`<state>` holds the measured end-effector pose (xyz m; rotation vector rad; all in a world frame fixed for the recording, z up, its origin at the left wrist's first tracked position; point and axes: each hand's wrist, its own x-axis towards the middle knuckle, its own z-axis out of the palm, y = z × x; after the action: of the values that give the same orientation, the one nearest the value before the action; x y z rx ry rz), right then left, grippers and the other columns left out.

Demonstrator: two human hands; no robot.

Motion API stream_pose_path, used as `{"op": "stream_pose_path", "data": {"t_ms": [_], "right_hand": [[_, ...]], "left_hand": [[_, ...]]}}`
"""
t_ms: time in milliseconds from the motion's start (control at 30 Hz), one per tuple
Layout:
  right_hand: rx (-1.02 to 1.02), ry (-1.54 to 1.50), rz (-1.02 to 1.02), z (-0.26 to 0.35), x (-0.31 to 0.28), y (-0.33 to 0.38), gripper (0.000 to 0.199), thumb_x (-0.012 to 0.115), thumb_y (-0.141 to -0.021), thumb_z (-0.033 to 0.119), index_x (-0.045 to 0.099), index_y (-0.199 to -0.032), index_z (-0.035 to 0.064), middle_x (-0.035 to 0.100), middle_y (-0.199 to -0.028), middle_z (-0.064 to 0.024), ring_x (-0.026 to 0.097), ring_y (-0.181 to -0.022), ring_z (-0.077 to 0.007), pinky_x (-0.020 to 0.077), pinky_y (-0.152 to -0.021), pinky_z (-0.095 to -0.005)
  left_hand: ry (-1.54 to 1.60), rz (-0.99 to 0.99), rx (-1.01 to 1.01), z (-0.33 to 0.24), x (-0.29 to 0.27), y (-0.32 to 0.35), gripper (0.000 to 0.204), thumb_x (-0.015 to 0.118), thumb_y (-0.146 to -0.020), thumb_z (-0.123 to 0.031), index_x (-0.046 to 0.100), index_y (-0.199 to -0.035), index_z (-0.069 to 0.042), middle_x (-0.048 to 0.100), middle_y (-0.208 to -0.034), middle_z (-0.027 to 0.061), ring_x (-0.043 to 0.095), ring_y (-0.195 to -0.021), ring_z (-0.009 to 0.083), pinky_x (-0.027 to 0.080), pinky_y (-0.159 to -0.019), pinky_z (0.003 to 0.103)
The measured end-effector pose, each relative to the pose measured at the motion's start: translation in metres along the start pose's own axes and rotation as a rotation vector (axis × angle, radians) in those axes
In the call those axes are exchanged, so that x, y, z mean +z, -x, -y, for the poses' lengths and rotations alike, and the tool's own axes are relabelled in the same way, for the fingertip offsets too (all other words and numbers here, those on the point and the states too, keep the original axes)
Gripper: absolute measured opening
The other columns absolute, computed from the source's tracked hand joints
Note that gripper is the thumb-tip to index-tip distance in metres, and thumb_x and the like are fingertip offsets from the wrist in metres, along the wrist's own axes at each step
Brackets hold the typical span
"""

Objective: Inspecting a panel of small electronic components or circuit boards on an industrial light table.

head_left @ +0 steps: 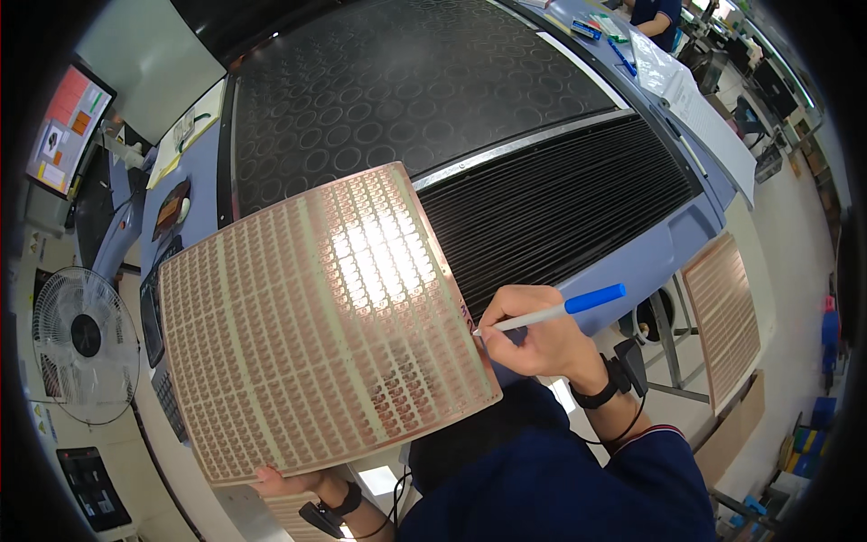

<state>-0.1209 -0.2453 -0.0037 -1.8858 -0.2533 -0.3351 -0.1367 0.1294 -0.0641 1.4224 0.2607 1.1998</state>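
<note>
A large copper-coloured circuit board panel, patterned with many small repeating units and pale strips, is tilted in front of me. Bright light glares off its upper right part. My left hand grips its lower edge, with part of the fingers hidden beneath it. My right hand pinches a pen with a pale barrel and a blue cap on its rear end. The pen's tip is at the panel's right margin, beside some dark handwritten marks. Both wrists wear black straps with small devices.
Behind the panel lies a machine bed with a dark circle-patterned mat and a ribbed black strip. Another panel leans at the right. A fan and a monitor are at the left. Someone in dark clothing is at far right.
</note>
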Motion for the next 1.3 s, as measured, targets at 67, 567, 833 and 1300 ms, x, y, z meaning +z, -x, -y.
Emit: {"op": "stream_pose_path", "data": {"t_ms": [67, 567, 833, 1300], "right_hand": [[0.002, -0.010, 0.004, 0.000, -0.002, 0.001, 0.004, 0.066, -0.077, 0.004, 0.063, -0.077, 0.0031, 0.062, -0.066, -0.0077, 0.058, -0.054, -0.0190, 0.0444, -0.049, -0.0307], [-0.110, -0.332, -0.434, -0.044, -0.004, 0.023, 0.012, 0.064, -0.089, 0.011, 0.056, -0.085, 0.0031, 0.055, -0.078, -0.0081, 0.049, -0.063, -0.0118, 0.0407, -0.054, -0.0231], [-0.049, -0.342, -0.354, -0.048, -0.018, 0.027, 0.017, 0.061, -0.092, 0.018, 0.052, -0.088, 0.0038, 0.049, -0.075, -0.0087, 0.043, -0.066, -0.0126, 0.0365, -0.057, -0.0222], [-0.044, -0.314, -0.318, -0.054, -0.025, 0.032, 0.020, 0.062, -0.093, 0.019, 0.053, -0.090, 0.0023, 0.048, -0.079, -0.0097, 0.042, -0.070, -0.0126, 0.0352, -0.060, -0.0214]], "left_hand": [[0.005, 0.033, 0.006, -0.002, 0.001, 0.001, 0.053, 0.049, -0.091, -0.036, 0.046, -0.121, 0.008, 0.054, -0.114, 0.0197, 0.057, -0.105, 0.0268, 0.049, -0.087, 0.043], [0.495, 0.145, -0.262, -0.116, -0.046, -0.014, 0.052, 0.046, -0.099, -0.014, 0.035, -0.148, 0.002, 0.046, -0.147, 0.0227, 0.049, -0.133, 0.0339, 0.039, -0.114, 0.052], [0.840, -0.119, -0.235, -0.086, -0.298, 0.004, 0.033, 0.043, -0.108, -0.023, 0.061, -0.123, 0.002, 0.065, -0.127, 0.0152, 0.066, -0.111, 0.0213, 0.060, -0.093, 0.034], [0.274, -0.906, -0.738, 0.094, -0.414, 0.166, 0.033, 0.045, -0.107, -0.015, 0.045, -0.130, 0.009, 0.055, -0.131, 0.0181, 0.059, -0.120, 0.0300, 0.054, -0.107, 0.034]]}}
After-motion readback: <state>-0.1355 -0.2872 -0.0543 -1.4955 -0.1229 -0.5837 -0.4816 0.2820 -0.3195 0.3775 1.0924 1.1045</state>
